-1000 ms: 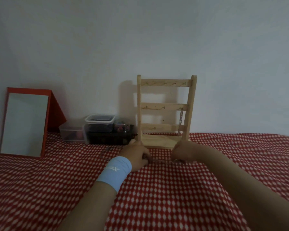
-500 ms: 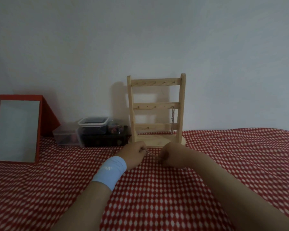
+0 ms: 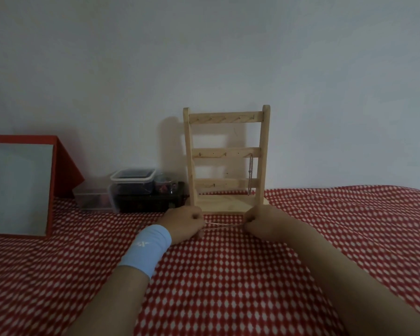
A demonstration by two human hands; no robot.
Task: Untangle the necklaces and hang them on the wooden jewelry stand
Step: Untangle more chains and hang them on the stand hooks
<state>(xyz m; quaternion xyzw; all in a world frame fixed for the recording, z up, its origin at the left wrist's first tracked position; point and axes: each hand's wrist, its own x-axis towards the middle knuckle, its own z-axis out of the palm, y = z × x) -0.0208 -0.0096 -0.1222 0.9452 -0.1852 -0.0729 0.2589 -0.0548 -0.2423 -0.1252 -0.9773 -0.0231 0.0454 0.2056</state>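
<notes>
- Left hand [image 3: 184, 223] and right hand [image 3: 262, 220] each pinch one end of a thin necklace [image 3: 224, 225], pulled out between them just over the red checked cloth [image 3: 228, 275].
- Stand [image 3: 228, 151] is right behind the hands, with a second necklace [image 3: 250, 174] hanging off its middle bar on the right.

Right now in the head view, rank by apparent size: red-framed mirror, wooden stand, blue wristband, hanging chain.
Largest: wooden stand and red-framed mirror, alike, unranked.
Then blue wristband, enlarged by nearness.
Smallest: hanging chain.

Left hand [image 3: 182, 221], right hand [image 3: 260, 220] (both pinching)
</notes>
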